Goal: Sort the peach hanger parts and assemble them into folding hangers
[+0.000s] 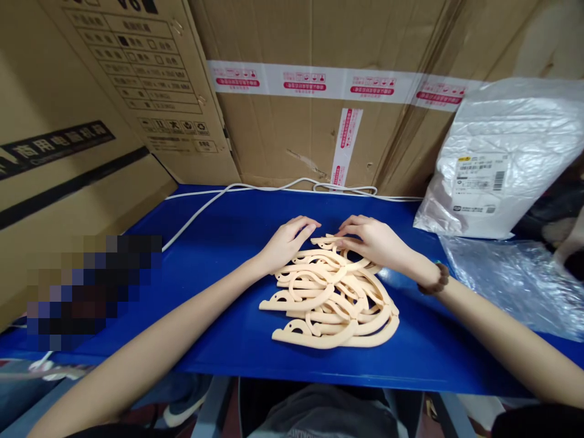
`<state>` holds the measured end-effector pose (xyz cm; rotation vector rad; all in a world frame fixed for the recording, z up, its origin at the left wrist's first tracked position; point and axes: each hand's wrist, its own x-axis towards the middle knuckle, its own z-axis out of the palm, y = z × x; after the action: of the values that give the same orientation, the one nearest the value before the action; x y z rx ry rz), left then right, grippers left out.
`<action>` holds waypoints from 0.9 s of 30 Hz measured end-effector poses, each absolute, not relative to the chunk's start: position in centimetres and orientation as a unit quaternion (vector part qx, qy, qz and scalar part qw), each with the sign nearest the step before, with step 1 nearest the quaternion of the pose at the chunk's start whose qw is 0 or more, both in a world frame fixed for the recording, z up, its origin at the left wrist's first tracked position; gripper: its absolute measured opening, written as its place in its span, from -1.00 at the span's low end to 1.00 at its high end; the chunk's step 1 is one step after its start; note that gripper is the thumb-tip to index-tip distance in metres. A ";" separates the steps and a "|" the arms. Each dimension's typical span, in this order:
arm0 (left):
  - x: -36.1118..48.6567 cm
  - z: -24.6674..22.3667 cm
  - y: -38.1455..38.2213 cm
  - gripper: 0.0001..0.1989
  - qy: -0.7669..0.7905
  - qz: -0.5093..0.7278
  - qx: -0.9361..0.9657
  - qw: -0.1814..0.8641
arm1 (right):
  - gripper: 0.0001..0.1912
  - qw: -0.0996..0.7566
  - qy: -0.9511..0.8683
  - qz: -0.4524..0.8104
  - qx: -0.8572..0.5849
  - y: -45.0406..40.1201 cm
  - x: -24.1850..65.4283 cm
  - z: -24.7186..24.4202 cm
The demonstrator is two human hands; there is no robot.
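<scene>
A pile of beige folding clothes hangers lies on the blue tabletop in front of me, the pieces overlapping with their curved arms and hook ends mostly toward the left. My left hand rests at the pile's far left edge, fingers stretched and slightly bent, with nothing visible in it. At the far end of the pile, my right hand has its thumb and fingers around the farthest hanger. Part of that hanger is hidden beneath the fingers. A beaded bracelet circles my right wrist.
Large cardboard boxes stand behind and to the left of the blue table. A white cable runs along the back. At right are a white mailing bag and clear plastic wrap. A blurred dark item lies left.
</scene>
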<state>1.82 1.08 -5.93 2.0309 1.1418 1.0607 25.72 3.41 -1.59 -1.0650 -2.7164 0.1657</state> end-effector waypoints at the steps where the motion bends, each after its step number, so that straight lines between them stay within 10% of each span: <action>1: 2.0 -5.9 1.0 -0.69 0.429 0.400 0.763 0.273 | -0.70 0.108 -0.923 0.052 -0.367 3.7 25.7 -1.7; 17: 2.1 -6.5 1.3 -0.65 0.473 0.446 0.687 0.326 | -0.53 0.094 -0.957 0.013 -0.273 -0.9 21.9 0.2; 27: 1.3 -6.5 2.5 -0.48 0.469 0.536 0.470 0.521 | -0.87 0.102 -0.944 0.080 -0.304 0.0 20.4 -0.2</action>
<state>1.32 2.51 -6.47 1.1275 1.1246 1.2843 20.36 -0.05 -0.22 -0.8983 -2.7864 0.2374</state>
